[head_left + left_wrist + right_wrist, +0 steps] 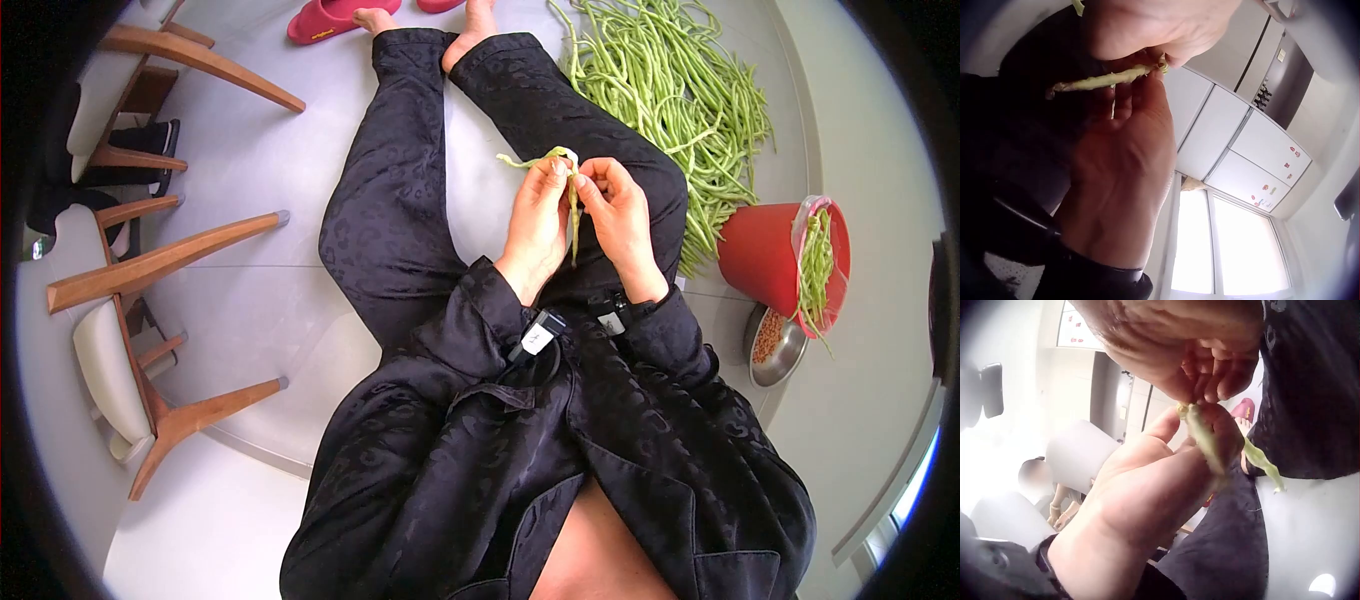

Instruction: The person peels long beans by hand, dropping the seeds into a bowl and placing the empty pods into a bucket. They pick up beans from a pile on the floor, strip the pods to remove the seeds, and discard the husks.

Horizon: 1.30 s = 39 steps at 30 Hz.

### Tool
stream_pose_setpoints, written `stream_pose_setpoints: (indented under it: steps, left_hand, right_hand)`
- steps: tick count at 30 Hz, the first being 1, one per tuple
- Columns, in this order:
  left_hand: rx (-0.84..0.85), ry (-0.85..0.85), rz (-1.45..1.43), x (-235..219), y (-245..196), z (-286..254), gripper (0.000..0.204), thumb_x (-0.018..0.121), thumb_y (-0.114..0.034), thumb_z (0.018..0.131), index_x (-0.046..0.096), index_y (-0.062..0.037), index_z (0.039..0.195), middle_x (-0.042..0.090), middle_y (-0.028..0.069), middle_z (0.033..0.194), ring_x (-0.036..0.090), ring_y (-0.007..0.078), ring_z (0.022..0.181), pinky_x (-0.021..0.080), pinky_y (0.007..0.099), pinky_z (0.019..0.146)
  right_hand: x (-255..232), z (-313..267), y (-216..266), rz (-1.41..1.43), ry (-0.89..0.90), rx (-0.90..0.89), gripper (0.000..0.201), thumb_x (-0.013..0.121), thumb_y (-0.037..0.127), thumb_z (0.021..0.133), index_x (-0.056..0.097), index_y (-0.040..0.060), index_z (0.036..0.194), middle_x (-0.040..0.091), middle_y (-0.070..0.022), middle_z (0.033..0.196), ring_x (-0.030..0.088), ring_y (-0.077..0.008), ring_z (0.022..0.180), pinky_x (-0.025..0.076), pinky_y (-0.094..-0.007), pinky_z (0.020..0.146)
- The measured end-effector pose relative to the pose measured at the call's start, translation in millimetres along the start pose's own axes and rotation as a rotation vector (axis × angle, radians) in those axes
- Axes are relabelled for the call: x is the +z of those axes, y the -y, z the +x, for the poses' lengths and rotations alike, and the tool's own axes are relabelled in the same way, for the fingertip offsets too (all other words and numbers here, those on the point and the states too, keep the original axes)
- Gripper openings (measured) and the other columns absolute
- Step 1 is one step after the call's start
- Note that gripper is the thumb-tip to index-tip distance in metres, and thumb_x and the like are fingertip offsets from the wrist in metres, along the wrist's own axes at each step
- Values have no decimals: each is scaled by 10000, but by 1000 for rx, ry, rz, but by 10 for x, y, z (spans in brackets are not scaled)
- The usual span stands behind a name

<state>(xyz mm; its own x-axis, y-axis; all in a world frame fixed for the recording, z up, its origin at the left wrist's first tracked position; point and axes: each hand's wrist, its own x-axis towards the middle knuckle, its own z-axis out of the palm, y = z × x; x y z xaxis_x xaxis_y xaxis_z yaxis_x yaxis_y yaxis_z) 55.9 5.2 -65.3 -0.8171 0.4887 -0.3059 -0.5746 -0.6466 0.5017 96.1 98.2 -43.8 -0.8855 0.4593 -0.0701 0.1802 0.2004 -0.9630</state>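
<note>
Above the lap, the left hand (537, 225) (1163, 25) and right hand (622, 225) (1175, 344) meet at the fingertips. Between them they pinch a pale green bean (574, 225) (1100, 82) (1205, 434), one part hanging down between the hands. Another green length (520, 161) (1262, 464) sticks out past the left hand's fingers. The left wrist view shows a brownish, shrivelled tip on the bean. Both thumbs press close together near its upper end; the curled fingers partly hide the rest.
Long green beans (680, 110) lie heaped on the floor at the right. A tilted red bucket (755, 250) holds beans, beside a metal bowl (788, 362) of small brown pieces. Wooden-legged chairs (215, 405) stand left. Another person (1036, 478) is in the background.
</note>
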Motion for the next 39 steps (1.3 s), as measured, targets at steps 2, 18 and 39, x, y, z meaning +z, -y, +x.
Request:
stream_pose_setpoints:
  steps: [2,18,39]
  left_hand:
    - [-4,-10,-5,8,10,-4,145,501,-195,894,517,-67,959,543,15,910,501,85,846,409,224,785]
    - [-40,175,357,44,-16,-25,134,476,-205,906,478,-77,947,476,-19,747,475,78,648,395,205,579]
    - [-184,69,96,-146,70,10,158,444,-231,922,495,-86,887,473,-19,742,439,55,628,390,203,544]
  right_hand:
    - [-2,14,5,-76,-4,-64,93,579,66,813,547,3,873,553,-30,738,520,-78,648,432,-227,584]
    - [-109,14,20,295,112,227,104,487,130,892,486,28,907,497,15,641,438,-43,506,359,-177,451]
    - [-190,-137,10,347,240,266,132,565,100,844,530,0,922,594,-28,750,541,-77,644,425,-196,594]
